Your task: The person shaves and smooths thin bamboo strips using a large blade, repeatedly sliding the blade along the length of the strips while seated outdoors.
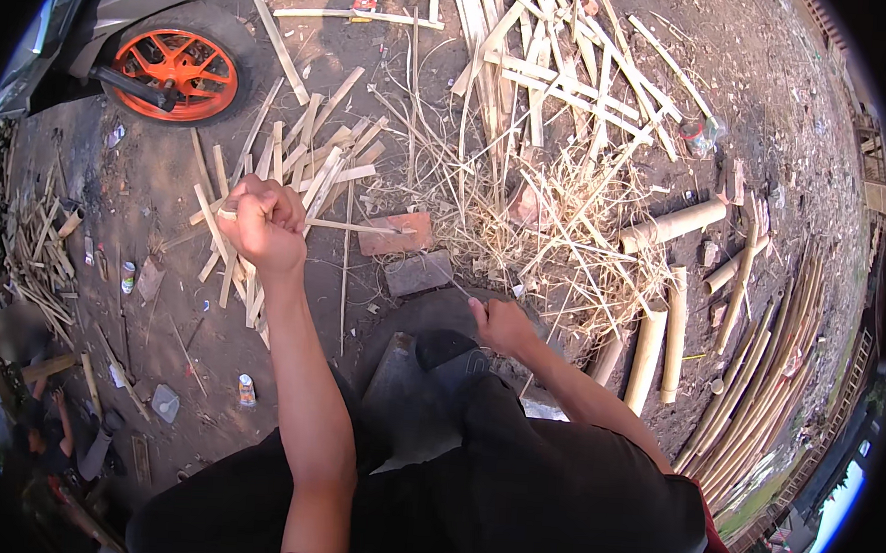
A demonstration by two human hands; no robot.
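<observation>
My left hand [267, 222] is closed in a fist above a heap of split bamboo pieces [333, 176]. A pale bamboo strip [350, 226] runs from this fist to the right, over a reddish brick [395, 244]. Lower and to the right, in front of my knees, my right hand [505, 327] is closed too. Something thin and narrow [463, 289] sticks out of it toward a grey brick [419, 274]. My fingers hide the rest, so I cannot tell its kind.
Curly bamboo shavings [556, 227] pile up ahead, with long split strips [563, 83] beyond. Cut bamboo tubes [647, 359] and a bundle of long poles [758, 383] lie on the right. A motorbike's orange wheel [176, 74] stands far left. Another person [59, 437] sits at lower left.
</observation>
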